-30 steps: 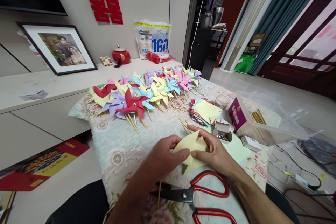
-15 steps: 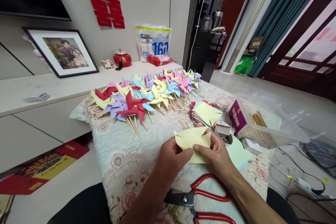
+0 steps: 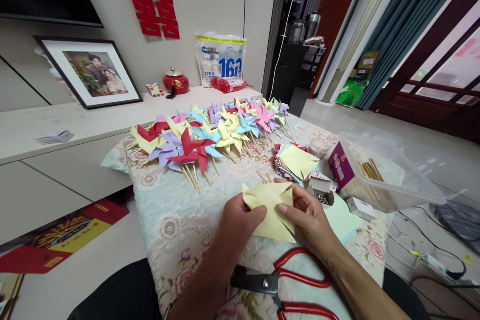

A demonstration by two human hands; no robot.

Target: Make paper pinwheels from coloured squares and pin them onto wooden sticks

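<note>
Pinching slit pale-yellow paper (image 3: 273, 201) in both hands (image 3: 239, 221), thumbs on top, forearms (image 3: 205, 275) angled inward beside red-handled scissors (image 3: 258, 282)

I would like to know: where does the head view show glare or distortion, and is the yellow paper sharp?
Head view: the window at right looks washed out, the floor carries pale glints; same head view: the curtain slants, probably wide-lens distortion; there, the yellow paper shows fairly clear edges.
</note>
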